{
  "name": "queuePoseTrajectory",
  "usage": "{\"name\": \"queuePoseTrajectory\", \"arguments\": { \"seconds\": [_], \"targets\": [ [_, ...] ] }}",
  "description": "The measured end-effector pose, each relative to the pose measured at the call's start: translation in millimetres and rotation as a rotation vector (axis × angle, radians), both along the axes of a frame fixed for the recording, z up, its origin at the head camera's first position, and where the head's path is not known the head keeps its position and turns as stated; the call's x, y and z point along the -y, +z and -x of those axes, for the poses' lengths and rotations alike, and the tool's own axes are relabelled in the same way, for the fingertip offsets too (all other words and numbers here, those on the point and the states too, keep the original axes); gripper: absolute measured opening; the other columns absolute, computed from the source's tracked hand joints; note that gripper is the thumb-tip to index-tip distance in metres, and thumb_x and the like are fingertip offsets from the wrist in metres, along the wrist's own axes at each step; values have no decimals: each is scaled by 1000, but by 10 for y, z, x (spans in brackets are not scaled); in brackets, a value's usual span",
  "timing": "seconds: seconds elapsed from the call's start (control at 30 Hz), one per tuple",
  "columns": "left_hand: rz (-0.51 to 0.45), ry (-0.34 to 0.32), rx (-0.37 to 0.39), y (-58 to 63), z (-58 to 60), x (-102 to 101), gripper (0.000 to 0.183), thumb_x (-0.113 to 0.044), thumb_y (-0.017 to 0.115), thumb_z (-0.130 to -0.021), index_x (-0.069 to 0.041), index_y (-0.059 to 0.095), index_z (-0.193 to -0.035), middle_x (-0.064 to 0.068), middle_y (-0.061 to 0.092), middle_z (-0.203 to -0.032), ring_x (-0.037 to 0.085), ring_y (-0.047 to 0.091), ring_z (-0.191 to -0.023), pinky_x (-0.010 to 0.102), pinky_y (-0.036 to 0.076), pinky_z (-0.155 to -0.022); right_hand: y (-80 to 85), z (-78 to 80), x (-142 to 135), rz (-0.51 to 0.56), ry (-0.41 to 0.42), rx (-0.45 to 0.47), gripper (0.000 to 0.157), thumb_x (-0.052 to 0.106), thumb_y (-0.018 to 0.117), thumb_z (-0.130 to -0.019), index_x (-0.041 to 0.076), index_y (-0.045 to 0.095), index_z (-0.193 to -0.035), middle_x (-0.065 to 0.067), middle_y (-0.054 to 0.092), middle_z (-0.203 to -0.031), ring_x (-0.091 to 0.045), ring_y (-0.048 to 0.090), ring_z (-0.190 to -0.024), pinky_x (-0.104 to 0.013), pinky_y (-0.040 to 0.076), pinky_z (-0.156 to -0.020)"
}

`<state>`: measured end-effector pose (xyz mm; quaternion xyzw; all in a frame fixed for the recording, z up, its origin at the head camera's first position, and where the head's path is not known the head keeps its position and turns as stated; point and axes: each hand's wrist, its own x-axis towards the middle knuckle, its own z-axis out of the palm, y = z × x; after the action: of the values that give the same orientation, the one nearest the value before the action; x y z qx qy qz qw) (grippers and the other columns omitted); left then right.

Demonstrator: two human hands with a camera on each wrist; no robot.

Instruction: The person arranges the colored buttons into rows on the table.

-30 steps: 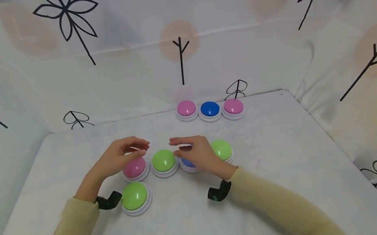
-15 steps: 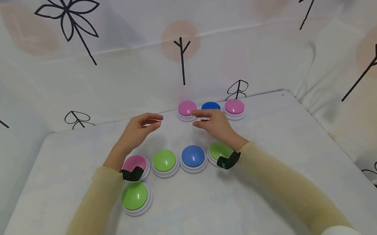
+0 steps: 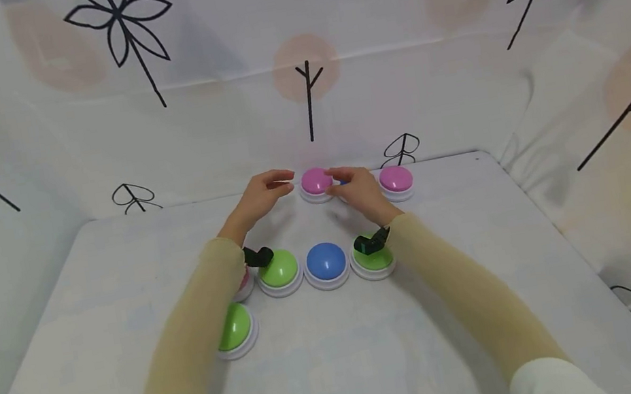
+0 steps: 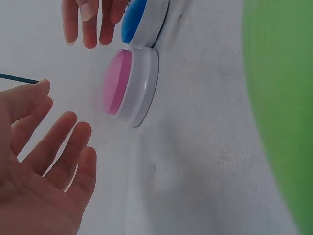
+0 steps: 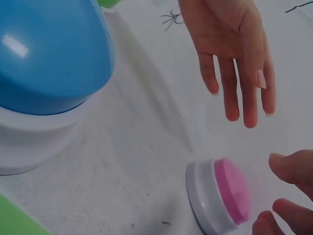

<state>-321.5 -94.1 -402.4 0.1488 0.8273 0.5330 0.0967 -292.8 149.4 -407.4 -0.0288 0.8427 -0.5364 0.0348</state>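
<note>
At the back of the table, a pink push button [image 3: 316, 182] in a white round base stands between my two hands. On its left, my left hand [image 3: 259, 200] hovers with fingers extended and holds nothing; the left wrist view shows a gap between those fingertips [image 4: 84, 132] and the pink dome. My right hand [image 3: 365, 194] is on the other side, fingers loosely bent, nothing in its grasp. It hides most of a blue push button [image 4: 133, 22]. In the right wrist view, the right fingertips [image 5: 281, 164] stay apart from the pink button [image 5: 234, 191].
Another pink button [image 3: 396, 179] stands at the back right. Nearer me runs a row with a green button [image 3: 278, 268], a blue button [image 3: 326, 261] and a second green button [image 3: 374, 262]. A green button [image 3: 235, 327] is partly behind my left sleeve. A patterned cloth [image 3: 218, 130] hangs behind.
Both hands have moved from above the near row forward to the back row. They now flank the left pink button. The buttons keep their places.
</note>
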Motion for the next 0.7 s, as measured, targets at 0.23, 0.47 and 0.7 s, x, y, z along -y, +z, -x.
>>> {"name": "queuePoseTrajectory", "arguments": {
  "seconds": [0.23, 0.47, 0.7],
  "targets": [
    [46, 11, 71, -101, 174, -80, 46, -20, 63, -99, -12, 54, -143, 5, 53, -144, 24, 49, -131, 43, 43, -106, -31, 72, 16, 7, 56, 50, 52, 18, 71, -92, 19, 57, -142, -8, 48, -149, -27, 40, -140, -45, 35, -113],
    [46, -49, 155, -176, 262, -148, 54, -16, 65, -96, -14, 49, -148, 9, 45, -151, 28, 46, -135, 48, 43, -105, -88, 153, 83, -52, 88, 47, 58, 13, 69, -93, 16, 50, -148, -10, 45, -152, -29, 41, -138, -45, 38, -110],
    [68, -93, 161, -218, 297, -246, 59, -14, 67, -95, -13, 46, -150, 9, 45, -152, 28, 46, -135, 47, 43, -105, -82, 184, 200, -149, 68, 65, 66, 16, 71, -92, 19, 44, -152, -12, 39, -155, -32, 37, -140, -50, 35, -112]
  ]
}}
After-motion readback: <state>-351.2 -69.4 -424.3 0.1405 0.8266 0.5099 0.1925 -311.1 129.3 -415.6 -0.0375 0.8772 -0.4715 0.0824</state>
